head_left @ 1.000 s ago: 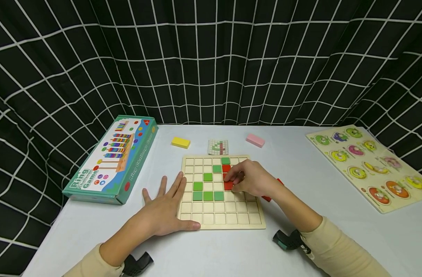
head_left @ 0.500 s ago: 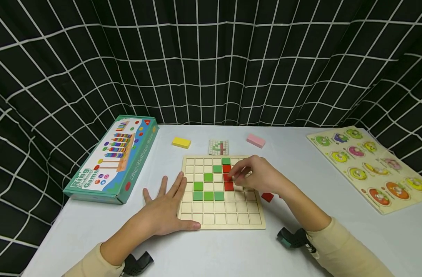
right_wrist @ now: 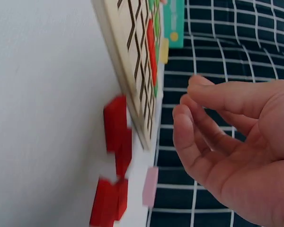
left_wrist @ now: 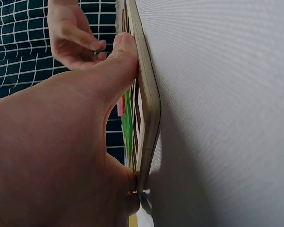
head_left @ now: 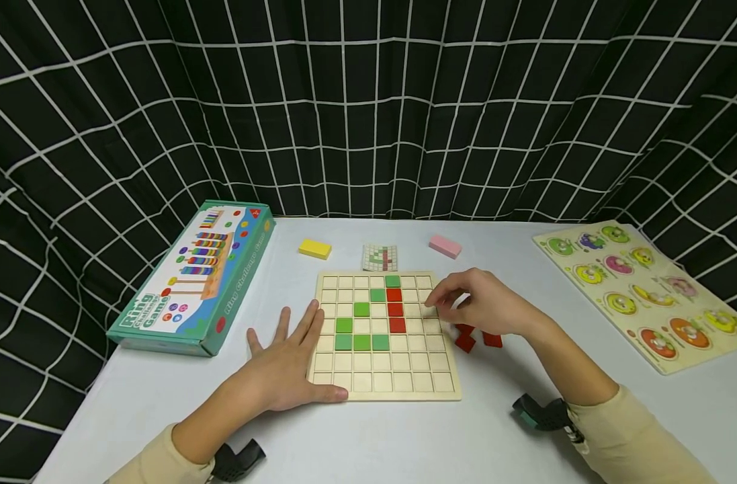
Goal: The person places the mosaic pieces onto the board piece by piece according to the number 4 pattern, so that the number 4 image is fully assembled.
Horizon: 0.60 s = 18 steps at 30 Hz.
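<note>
A pale wooden grid board (head_left: 401, 380) lies flat on the table, with green square tiles (head_left: 361, 342) in a stepped pattern and a column of 3 red tiles (head_left: 395, 310). Along its left side rests my left hand (head_left: 286, 370), fingers spread and thumb on the front edge; the left wrist view shows the thumb (left_wrist: 123, 52) against the board. My right hand (head_left: 486, 302) hovers over the right edge, its fingers loosely bent. In the right wrist view nothing is between the thumb and fingers (right_wrist: 182, 127). Several loose red tiles (head_left: 465, 341) lie on the table below it.
Behind the board lies a small pattern card (head_left: 380, 257), between a yellow block (head_left: 315, 249) and a pink block (head_left: 445, 246). A ring game box (head_left: 193, 275) is at left, a fruit puzzle board (head_left: 640, 289) at right. A black gridded curtain (head_left: 368, 107) hangs behind.
My right hand has moved right, away from the red column to the board's right edge, uncovering the three red tiles and more loose ones. My left hand has stayed in place.
</note>
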Each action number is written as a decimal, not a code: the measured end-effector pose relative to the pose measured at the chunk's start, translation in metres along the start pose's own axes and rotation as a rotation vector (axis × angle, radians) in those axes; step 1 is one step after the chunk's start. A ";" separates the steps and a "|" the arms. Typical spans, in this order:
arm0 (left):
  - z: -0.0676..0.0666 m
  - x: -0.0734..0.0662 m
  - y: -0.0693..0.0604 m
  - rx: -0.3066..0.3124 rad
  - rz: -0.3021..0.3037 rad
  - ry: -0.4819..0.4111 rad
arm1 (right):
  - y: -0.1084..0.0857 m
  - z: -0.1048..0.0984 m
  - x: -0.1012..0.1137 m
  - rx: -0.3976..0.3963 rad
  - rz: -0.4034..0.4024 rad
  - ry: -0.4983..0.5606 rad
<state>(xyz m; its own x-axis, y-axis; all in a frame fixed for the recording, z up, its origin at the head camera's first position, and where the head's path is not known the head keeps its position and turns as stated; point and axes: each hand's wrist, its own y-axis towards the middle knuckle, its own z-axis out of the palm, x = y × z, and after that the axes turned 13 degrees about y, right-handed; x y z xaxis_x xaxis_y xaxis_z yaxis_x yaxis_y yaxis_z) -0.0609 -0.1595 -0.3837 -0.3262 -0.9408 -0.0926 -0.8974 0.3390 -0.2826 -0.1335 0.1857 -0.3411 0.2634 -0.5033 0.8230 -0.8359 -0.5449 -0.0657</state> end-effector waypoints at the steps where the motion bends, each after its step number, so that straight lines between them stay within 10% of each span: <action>1: 0.000 0.000 0.000 0.000 0.000 -0.003 | -0.002 -0.002 -0.002 0.010 -0.003 -0.001; 18: 0.001 0.001 0.000 0.001 0.003 -0.012 | -0.015 -0.024 -0.031 0.078 0.080 0.050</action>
<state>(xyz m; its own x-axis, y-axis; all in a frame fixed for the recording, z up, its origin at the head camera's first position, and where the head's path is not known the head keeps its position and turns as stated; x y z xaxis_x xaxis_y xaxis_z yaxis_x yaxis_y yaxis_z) -0.0610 -0.1604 -0.3845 -0.3249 -0.9399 -0.1047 -0.8961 0.3414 -0.2836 -0.1408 0.2251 -0.3526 0.1715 -0.5141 0.8404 -0.8130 -0.5557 -0.1740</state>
